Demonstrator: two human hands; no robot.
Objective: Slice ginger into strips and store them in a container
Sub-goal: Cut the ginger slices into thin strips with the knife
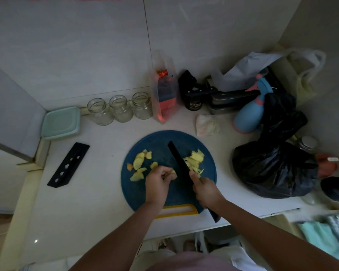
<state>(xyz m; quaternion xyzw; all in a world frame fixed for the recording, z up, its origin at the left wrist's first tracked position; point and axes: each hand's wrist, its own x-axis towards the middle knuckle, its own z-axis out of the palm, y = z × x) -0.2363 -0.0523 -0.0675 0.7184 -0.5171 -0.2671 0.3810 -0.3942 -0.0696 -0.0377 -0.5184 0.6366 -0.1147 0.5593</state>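
**Head view: ginger under the knife on a round blue board**

Head camera looks down on a pale worktop (98,192) with a round blue cutting board (159,139) near its front edge; a yellow handle slot sits at the board's near rim.

The left hand (158,182) rests on the board, its fingers (165,172) curled down over a ginger piece (172,174) and pinning it in place. Just right of it, the right hand (205,189) is wrapped tightly round the handle of a black knife (177,159), whose blade runs away from the person across the middle of the board, edge down beside the held piece. The butt of the handle sticks out behind the wrist.

Ginger lies on both sides of the blade: flat ginger slices (138,163) are scattered on the left half of the board, while a heap of thin ginger strips (195,159) lies on the right half, touching the blade.

Off the board, a black knife sheath (69,165) lies to the left. At the back left corner stands a teal lidded container (61,122), and beside it three glass jars (120,108) stand open in a row along the wall. To the right are a blue spray bottle (249,114) and a black plastic bag (272,169) — both well apart from the ginger.
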